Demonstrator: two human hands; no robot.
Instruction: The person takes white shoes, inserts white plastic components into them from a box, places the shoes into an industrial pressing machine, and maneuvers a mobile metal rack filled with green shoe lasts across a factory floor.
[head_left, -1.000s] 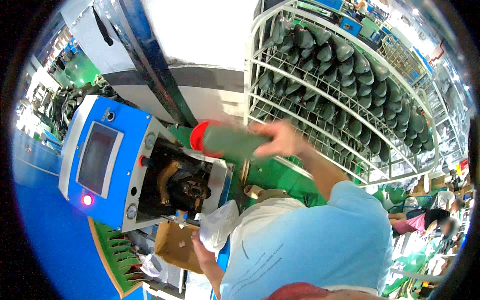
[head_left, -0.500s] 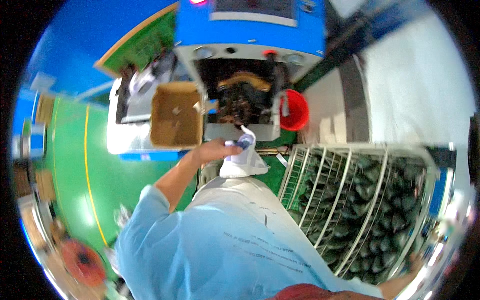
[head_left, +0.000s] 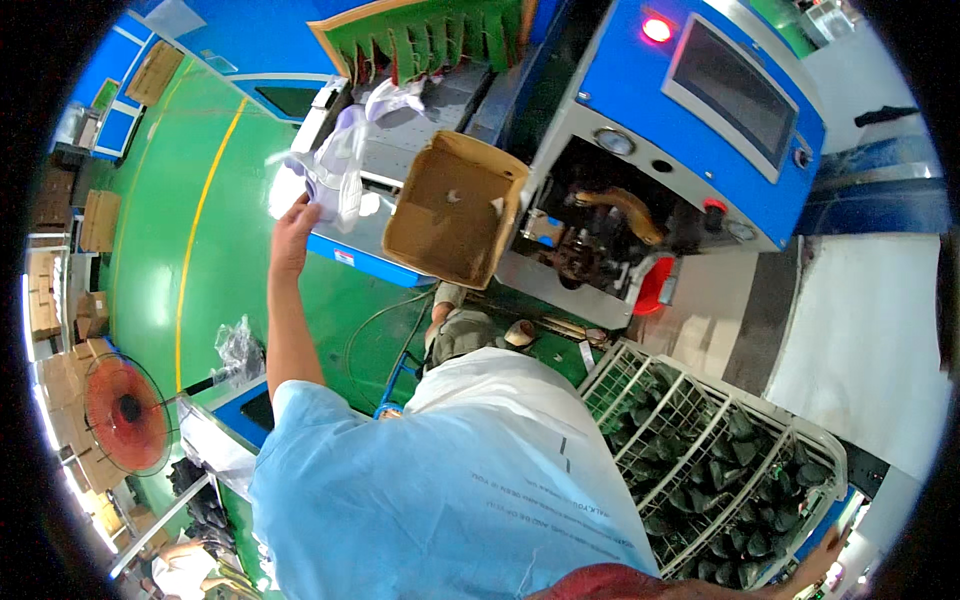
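My left hand is closed on a white and lavender shoe upper, which is partly blurred. I hold it up at arm's length over the near end of a grey conveyor. Another pale shoe upper lies on the conveyor, close to the green strip curtain. Far out at the lower right rim is my right hand, beside the wire rack. It is small and distorted there, so its fingers cannot be made out.
A brown cardboard box stands between the conveyor and a blue machine with a dark screen. Beside the machine is a red bucket. Dark shoe-last-like pieces fill the rack. At left are a red fan and, lower, another person.
My left hand has carried the shoe upper from in front of the machine leftward to the conveyor's end. The view has turned, so the machine now appears farther right and tilted.
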